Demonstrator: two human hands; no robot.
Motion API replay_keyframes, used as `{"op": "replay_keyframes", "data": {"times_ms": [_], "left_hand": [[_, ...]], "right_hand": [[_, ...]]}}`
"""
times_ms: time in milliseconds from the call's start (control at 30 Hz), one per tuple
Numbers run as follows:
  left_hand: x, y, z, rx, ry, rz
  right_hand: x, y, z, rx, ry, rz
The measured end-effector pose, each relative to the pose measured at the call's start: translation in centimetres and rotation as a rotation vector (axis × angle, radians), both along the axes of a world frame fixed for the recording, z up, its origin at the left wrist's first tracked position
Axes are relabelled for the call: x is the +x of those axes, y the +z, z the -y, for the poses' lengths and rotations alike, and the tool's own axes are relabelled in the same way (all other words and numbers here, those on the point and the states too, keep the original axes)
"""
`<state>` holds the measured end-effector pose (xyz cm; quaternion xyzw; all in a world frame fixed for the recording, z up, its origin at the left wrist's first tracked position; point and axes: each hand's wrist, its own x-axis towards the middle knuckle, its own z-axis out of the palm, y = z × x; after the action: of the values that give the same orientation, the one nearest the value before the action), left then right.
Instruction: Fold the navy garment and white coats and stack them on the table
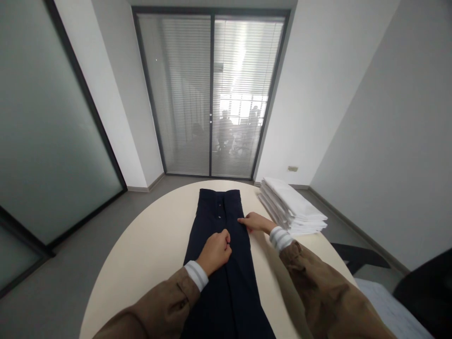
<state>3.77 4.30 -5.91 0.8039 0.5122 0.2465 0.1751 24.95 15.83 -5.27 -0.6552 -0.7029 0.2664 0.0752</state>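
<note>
Trousers (221,254), navy, flat down the round table (148,240) centre, long axis running from near edge to far edge, buttoned waistband at the far end. Left hand (214,252) fisted, pinching fabric at mid-fly. Right hand (254,221) flat on the right edge, fingers together. Looks like smoothing before a fold; next move probably needs both edges aligned. White folded stack (293,207) at the table's right edge.

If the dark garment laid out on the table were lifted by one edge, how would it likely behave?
The dark garment lies flat in a long folded strip, so it would probably drape and unfold, not hold shape. The left hand bunches its cloth, suggesting soft fabric. Pushed, it would likely wrinkle on the smooth table rather than slide whole.
</note>
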Motion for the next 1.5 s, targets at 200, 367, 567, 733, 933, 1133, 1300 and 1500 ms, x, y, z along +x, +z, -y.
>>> {"op": "replay_keyframes", "data": {"times_ms": [200,367,567,733,933,1133,1300,1500], "left_hand": [[0.1,-0.2,-1.0,-0.029,-0.109,0.092],[-0.6,0.6,-0.5,0.031,-0.224,0.039],[-2.5,1.4,2.0,0.049,-0.439,-0.054],[-2.6,0.7,3.2,0.181,-0.407,-0.127],[-1.4,2.7,5.6,0.288,-0.654,-0.240],[-0.5,3.8,8.2,0.098,-0.882,-0.072],[-1.5,2.6,8.1,-0.122,-0.907,0.021],[-2.1,2.4,8.4,-0.197,-0.903,-0.058]], "right_hand": [[0.5,-0.9,1.6,0.200,-0.074,-0.014],[1.0,-1.3,3.2,0.304,-0.095,-0.108],[1.6,-2.3,6.7,0.447,0.183,-0.157],[1.3,-2.9,9.5,0.476,0.168,-0.068],[1.3,-2.6,10.6,0.511,0.244,-0.003],[1.3,-2.5,10.7,0.535,0.252,0.040],[1.4,-2.7,10.6,0.529,0.263,0.088],[1.4,-2.5,10.7,0.543,0.243,0.056]]}}
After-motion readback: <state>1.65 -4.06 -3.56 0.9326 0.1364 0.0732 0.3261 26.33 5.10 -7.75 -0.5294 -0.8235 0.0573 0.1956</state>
